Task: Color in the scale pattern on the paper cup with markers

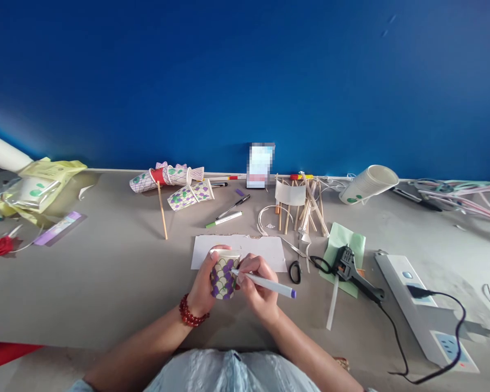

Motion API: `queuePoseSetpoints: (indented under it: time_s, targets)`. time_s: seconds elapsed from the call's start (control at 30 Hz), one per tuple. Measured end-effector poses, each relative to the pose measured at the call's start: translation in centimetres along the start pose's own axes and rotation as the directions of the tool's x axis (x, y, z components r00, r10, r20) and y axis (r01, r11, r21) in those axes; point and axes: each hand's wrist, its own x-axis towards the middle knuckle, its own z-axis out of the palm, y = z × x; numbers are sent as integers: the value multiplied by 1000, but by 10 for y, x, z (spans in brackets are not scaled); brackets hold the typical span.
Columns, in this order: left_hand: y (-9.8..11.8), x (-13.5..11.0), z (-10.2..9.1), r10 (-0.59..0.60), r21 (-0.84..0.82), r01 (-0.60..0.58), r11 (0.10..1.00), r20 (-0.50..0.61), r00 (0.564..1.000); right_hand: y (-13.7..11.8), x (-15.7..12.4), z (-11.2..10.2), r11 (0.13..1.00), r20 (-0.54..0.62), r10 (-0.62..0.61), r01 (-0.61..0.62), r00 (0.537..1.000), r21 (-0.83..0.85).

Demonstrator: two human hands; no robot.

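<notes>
My left hand (203,283), with a red bead bracelet at the wrist, is closed around a paper cup (224,275). Purple and pale scale shapes cover the cup's side. A white marker (271,285) with a purple end is pinched in my right hand (259,283), its tip at the cup's wall. Behind both hands lies a white sheet of paper (240,245). Farther back, a second scale-patterned cup piece (191,195) rests beside a fish made of paper cups (167,177) with a wooden stick (162,212).
To the right are scissors (296,272), a glue gun (353,272) on green paper, and a power strip (427,310) with a black cord. Wooden sticks (310,207), stacked cups (367,185) and a propped phone (260,166) stand at the back, by a blue wall. Pens (224,219) lie mid-table.
</notes>
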Motion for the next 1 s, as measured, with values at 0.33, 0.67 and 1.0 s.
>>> queuePoseSetpoints:
  time_s: [0.33,0.67,1.0]
  targets:
    - [1,-1,1,-3,51,3,999,-2,1000,3,0,-1,1000,-36,16,-16,999,6]
    - [2,-1,0,-11,82,11,997,6,1000,3,-1,-1,998,-53,57,-57,997,9]
    - [2,-3,0,-4,80,4,997,-12,1000,2,0,-1,999,-63,50,-51,997,-14]
